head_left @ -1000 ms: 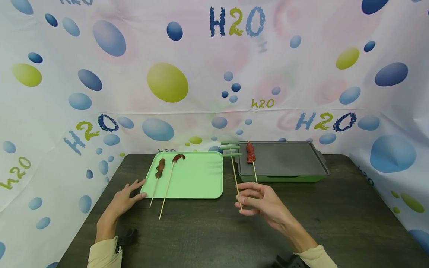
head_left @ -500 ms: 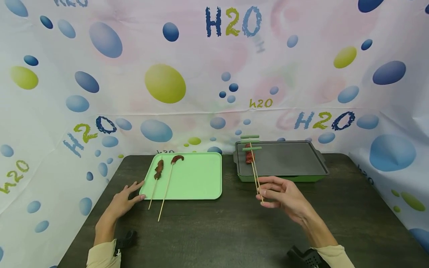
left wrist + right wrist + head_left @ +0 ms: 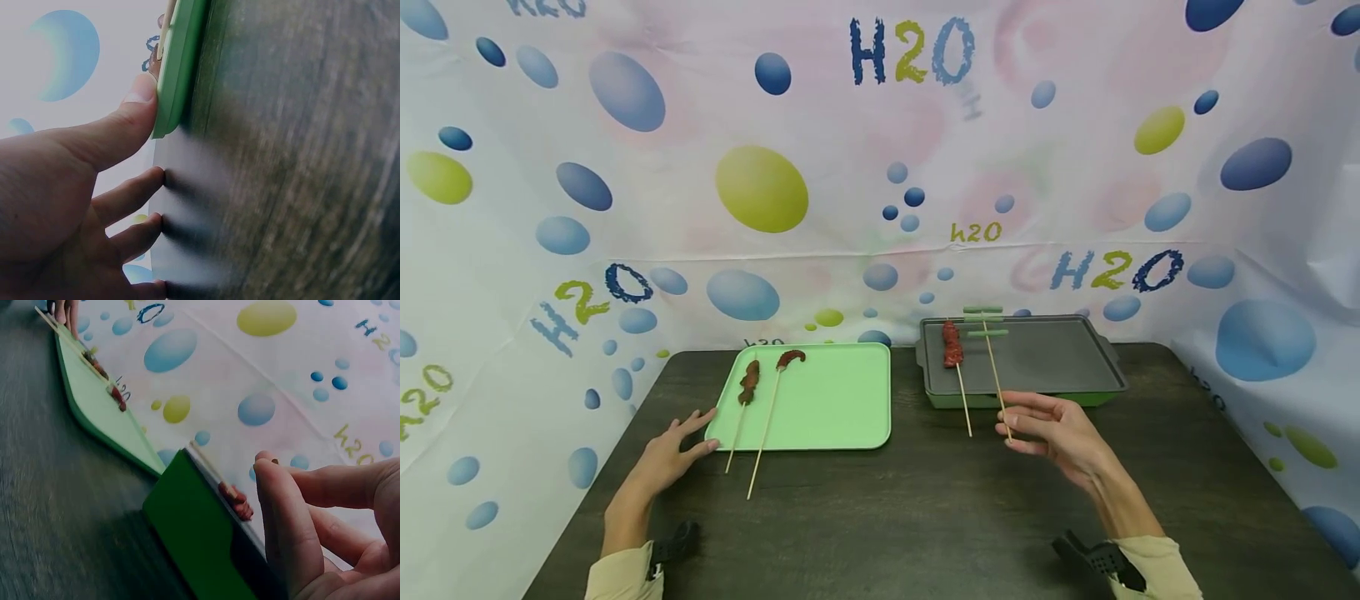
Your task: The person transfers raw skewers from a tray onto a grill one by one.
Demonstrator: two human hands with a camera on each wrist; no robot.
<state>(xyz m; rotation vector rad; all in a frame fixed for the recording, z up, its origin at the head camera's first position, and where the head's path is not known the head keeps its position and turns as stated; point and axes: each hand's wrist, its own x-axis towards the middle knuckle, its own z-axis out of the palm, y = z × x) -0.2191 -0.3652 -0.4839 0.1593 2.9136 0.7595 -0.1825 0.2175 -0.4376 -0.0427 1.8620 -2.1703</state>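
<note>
My right hand (image 3: 1060,433) pinches the lower end of a skewer with several green stalk pieces (image 3: 987,333) across its tip. That tip overlaps the left part of the dark griddle plate (image 3: 1045,362) on its green base. Left of it, a red meat skewer (image 3: 952,348) lies on the griddle, its stick jutting over the front edge. My left hand (image 3: 666,462) spreads at the near left corner of the light green tray (image 3: 842,408). In the left wrist view its thumb (image 3: 128,122) touches the tray's edge, while the other fingertips reach the tabletop.
On the tray's left side lie a brown meat skewer (image 3: 749,383) and a skewer with a curled dark red piece (image 3: 790,358). Their sticks stick out over the near edge onto the dark table (image 3: 880,517). A patterned backdrop (image 3: 880,167) hangs directly behind.
My right hand has carried the green stalk skewer rightward, from the gap beside the tray, across the meat skewer, to above the griddle. My left hand keeps its place at the tray.
</note>
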